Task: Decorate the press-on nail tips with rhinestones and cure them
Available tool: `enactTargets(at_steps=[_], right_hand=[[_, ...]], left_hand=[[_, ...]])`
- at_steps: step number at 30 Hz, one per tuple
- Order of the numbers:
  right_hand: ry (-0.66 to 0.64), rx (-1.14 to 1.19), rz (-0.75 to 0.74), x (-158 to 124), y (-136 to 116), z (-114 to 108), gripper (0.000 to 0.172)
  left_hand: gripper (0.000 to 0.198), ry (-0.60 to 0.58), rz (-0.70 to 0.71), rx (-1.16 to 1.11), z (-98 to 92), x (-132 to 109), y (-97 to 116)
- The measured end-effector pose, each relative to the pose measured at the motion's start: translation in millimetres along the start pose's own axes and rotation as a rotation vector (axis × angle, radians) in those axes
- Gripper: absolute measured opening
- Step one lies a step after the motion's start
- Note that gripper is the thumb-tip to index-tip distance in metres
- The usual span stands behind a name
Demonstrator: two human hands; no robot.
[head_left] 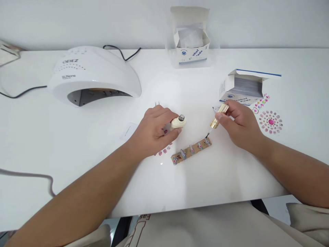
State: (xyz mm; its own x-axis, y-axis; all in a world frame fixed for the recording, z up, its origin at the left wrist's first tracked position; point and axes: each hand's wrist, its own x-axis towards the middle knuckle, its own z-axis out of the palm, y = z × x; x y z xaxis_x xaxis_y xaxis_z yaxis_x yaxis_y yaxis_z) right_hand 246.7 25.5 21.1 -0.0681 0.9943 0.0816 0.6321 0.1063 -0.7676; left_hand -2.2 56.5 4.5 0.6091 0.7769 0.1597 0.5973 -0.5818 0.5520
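My left hand point(156, 128) is closed around a cream nail polish bottle point(177, 123), whose neck is uncapped. Between the fingers of my right hand point(240, 125) is the gold-capped polish brush point(219, 116), tilted downward. Its dark bristle tip is at the rightmost nail tip point(207, 141) on a brown strip point(192, 156); whether it touches I cannot tell. Several grey nail tips with small pink decorations stand in a row along this strip. Pink nail pieces point(164, 150) show partly from under my left hand, and prongs of a metal tool point(157, 103) stick out beyond it.
A white nail lamp point(95, 72) with a black cord stands at the left back. Open alcohol pad boxes are at the back point(192, 53) and at the right point(240, 89). Decorated nail pieces point(271, 122) form a ring beside my right forearm. The table's front edge runs close to my body.
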Motion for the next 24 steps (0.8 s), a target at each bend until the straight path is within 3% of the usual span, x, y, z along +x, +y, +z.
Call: enactTargets(at_steps=[9,13,24], right_hand=[[-0.031,-0.014,0.01,-1.7,1.1,-4.3,0.023],[-0.117,-0.012,-0.048,-3.8,-0.1,-6.0,0.024],[-0.087,-0.014,-0.039,-3.2,2.7,-6.8,0.022]], left_hand=[[0.007,-0.004,-0.002,0.003,-1.3,0.7,1.0],[0.007,-0.007,0.003,0.01,-0.9,0.4,0.2],[0.005,0.001,0.03,-0.008,0.9,-1.9,-2.6]])
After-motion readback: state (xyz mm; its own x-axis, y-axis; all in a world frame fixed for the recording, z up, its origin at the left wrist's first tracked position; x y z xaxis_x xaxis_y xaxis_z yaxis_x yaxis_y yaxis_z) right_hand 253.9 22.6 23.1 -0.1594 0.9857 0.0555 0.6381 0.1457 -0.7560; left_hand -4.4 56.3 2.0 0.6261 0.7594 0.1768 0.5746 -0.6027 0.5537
